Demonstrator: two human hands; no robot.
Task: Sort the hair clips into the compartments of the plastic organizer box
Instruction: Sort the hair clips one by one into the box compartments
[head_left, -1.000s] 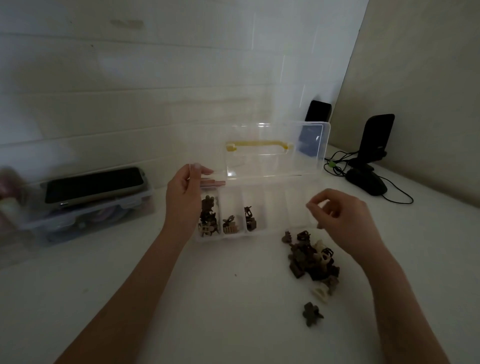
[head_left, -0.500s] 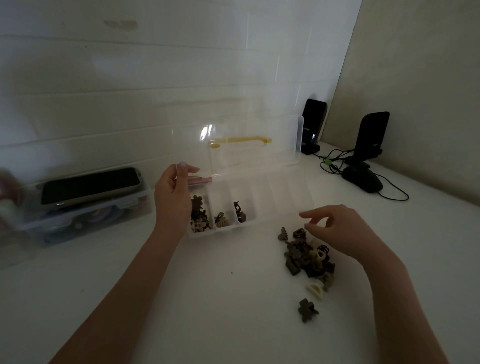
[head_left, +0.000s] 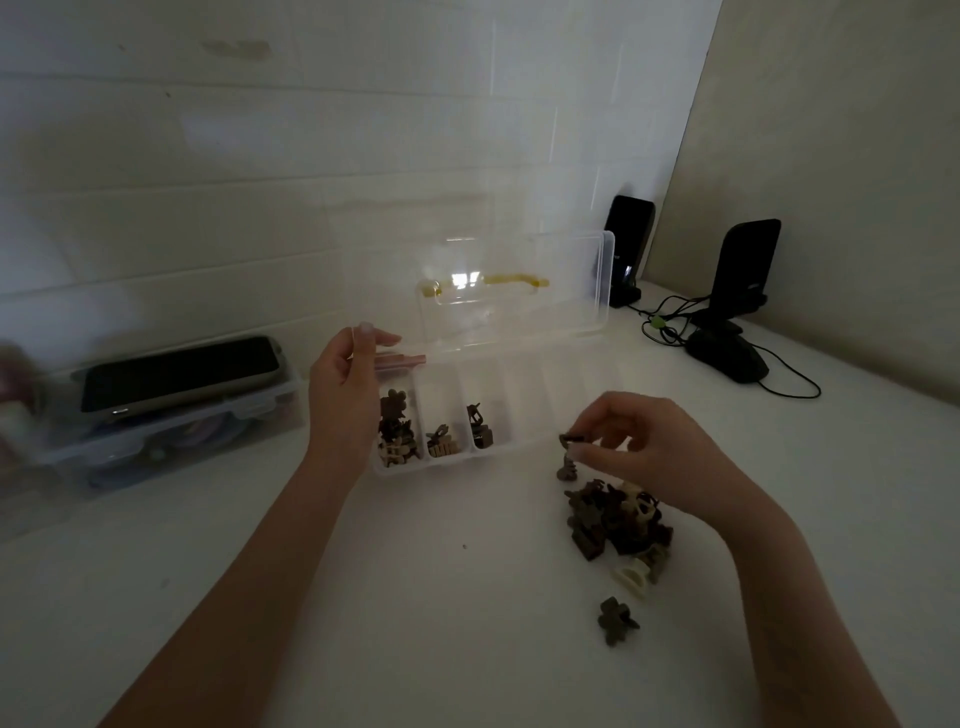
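A clear plastic organizer box (head_left: 524, 384) lies open on the white table, its lid (head_left: 519, 286) with a yellow handle standing upright. Its three leftmost compartments hold small brown and beige hair clips (head_left: 397, 428). My left hand (head_left: 345, 395) grips the box's left end. My right hand (head_left: 649, 447) pinches a small dark hair clip (head_left: 571, 439) between thumb and fingertips, just above the pile of clips (head_left: 615, 519) right of the box. One clip (head_left: 615, 621) lies alone nearer to me.
A clear lidded container (head_left: 171, 436) with a phone (head_left: 182, 371) on top sits at the left. Two black stands (head_left: 743, 280) and a black mouse (head_left: 727, 356) with cables occupy the back right corner by the wall.
My right hand came down from above the box's right end to the pile and closed on a dark clip. The left hand stayed on the box.
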